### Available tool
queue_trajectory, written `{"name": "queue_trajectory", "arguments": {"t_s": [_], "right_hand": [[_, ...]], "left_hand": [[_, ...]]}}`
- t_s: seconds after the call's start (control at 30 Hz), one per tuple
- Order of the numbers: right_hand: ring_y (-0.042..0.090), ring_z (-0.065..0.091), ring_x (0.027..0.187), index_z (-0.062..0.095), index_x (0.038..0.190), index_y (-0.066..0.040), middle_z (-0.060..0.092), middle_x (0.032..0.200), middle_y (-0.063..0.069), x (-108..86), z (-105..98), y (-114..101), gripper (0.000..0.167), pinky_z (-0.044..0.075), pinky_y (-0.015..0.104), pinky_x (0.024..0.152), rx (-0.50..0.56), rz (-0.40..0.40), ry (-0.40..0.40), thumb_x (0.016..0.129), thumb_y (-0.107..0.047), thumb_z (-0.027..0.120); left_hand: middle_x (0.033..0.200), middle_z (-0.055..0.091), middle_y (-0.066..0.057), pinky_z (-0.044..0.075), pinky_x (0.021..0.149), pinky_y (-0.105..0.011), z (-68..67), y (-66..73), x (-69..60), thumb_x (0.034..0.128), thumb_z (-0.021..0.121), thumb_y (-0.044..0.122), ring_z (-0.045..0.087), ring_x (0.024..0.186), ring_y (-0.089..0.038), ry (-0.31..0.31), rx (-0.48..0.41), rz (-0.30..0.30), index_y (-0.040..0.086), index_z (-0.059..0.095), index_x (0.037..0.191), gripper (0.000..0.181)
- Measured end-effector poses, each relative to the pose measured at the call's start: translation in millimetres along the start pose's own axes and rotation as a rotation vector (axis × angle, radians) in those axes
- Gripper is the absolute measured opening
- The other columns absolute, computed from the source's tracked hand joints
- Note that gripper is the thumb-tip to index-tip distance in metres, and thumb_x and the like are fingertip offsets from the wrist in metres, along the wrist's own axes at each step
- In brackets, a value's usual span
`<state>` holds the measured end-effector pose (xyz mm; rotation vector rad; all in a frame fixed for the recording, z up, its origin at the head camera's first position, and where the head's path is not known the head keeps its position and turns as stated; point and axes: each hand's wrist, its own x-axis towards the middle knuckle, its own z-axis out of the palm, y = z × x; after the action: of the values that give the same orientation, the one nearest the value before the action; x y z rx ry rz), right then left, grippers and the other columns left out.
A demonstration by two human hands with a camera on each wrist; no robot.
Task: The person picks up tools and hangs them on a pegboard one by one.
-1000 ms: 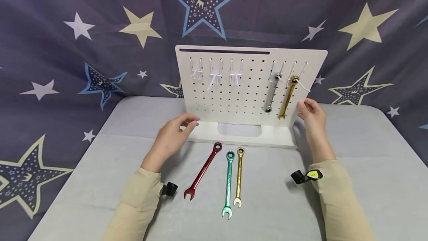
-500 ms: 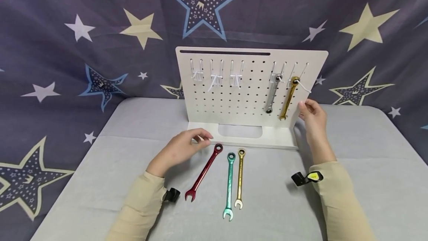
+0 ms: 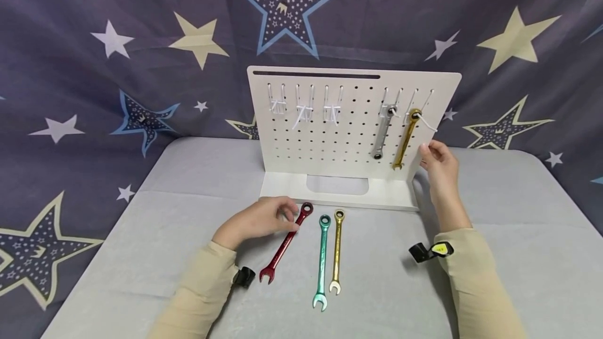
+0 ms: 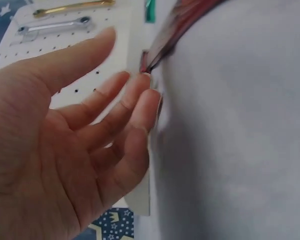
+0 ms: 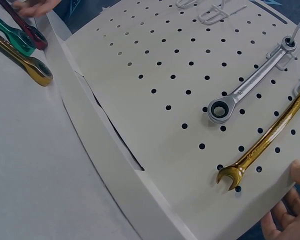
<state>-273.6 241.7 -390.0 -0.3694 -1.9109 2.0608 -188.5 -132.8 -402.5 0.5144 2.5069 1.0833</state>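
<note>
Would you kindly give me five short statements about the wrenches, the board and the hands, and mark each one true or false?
1. The silver wrench hangs on the pegboard. True.
2. The right hand holds the pegboard's right edge. True.
3. Three wrenches hang on the pegboard. False: only two do.
4. The green wrench lies between the red wrench and a gold wrench. True.
5. The red wrench hangs beside the silver wrench. False: the red wrench lies on the table, close to the left hand.

No words or numbers can be read, as the marks on the yellow sticker (image 3: 442,248) by the front edge of the right sleeve (image 3: 473,276) are too tiny.
</note>
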Motion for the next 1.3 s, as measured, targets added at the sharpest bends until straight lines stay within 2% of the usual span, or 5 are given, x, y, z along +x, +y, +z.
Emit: {"name": "queue_trajectory", "arguments": {"t_s": [0.23, 0.5, 0.9, 1.03, 1.3], "right_hand": [[0.006, 0.054, 0.087, 0.059, 0.097, -0.016, 0.055, 0.094, -0.003, -0.1, 1, 0, 0.006, 0.05, 0.017, 0.078, -0.004, 0.006, 0.006, 0.097, -0.017, 0.065], [0.005, 0.054, 0.087, 0.059, 0.098, -0.017, 0.054, 0.095, -0.004, 0.4, 1, -1, 0.006, 0.05, 0.015, 0.075, -0.009, 0.002, 0.013, 0.097, -0.017, 0.065], [0.005, 0.054, 0.085, 0.059, 0.096, -0.016, 0.055, 0.093, -0.004, -0.7, 2, -1, 0.006, 0.05, 0.013, 0.074, 0.004, -0.007, 0.02, 0.097, -0.015, 0.065], [0.005, 0.054, 0.083, 0.059, 0.095, -0.015, 0.055, 0.091, -0.003, -0.2, 1, -1, 0.007, 0.051, 0.014, 0.073, 0.04, -0.021, 0.019, 0.096, -0.013, 0.065], [0.006, 0.054, 0.083, 0.058, 0.097, -0.012, 0.054, 0.093, -0.002, 0.3, 1, -3, 0.007, 0.05, 0.014, 0.073, 0.126, 0.055, -0.013, 0.096, -0.012, 0.065]], "left_hand": [[0.09, 0.062, 0.001, 0.045, 0.069, -0.029, 12.7, 8.0, 2.6, 0.0814, 0.082, 0.01, 0.052, 0.07, -0.013, 0.041, 0.087, -0.075, 0.006, 0.062, 0.113, 0.038], [0.087, 0.062, 0.002, 0.047, 0.07, -0.03, 16.3, 14.2, 2.5, 0.0806, 0.082, 0.008, 0.054, 0.072, -0.012, 0.075, 0.146, -0.104, 0.006, 0.064, 0.11, 0.035], [0.073, 0.06, 0.003, 0.045, 0.062, -0.028, 17.1, 20.2, -3.3, 0.0776, 0.083, 0.009, 0.055, 0.064, -0.012, 0.036, 0.135, -0.164, 0.004, 0.066, 0.101, 0.029], [0.074, 0.061, 0.001, 0.045, 0.057, -0.027, 15.3, 19.6, -2.6, 0.0793, 0.081, 0.009, 0.054, 0.06, -0.012, 0.018, 0.106, -0.17, 0.002, 0.067, 0.103, 0.028], [0.08, 0.06, -0.003, 0.05, 0.05, -0.029, 11.6, 18.5, -6.6, 0.0853, 0.072, 0.003, 0.054, 0.051, -0.014, -0.031, -0.082, -0.137, 0.001, 0.062, 0.107, 0.024]]}}
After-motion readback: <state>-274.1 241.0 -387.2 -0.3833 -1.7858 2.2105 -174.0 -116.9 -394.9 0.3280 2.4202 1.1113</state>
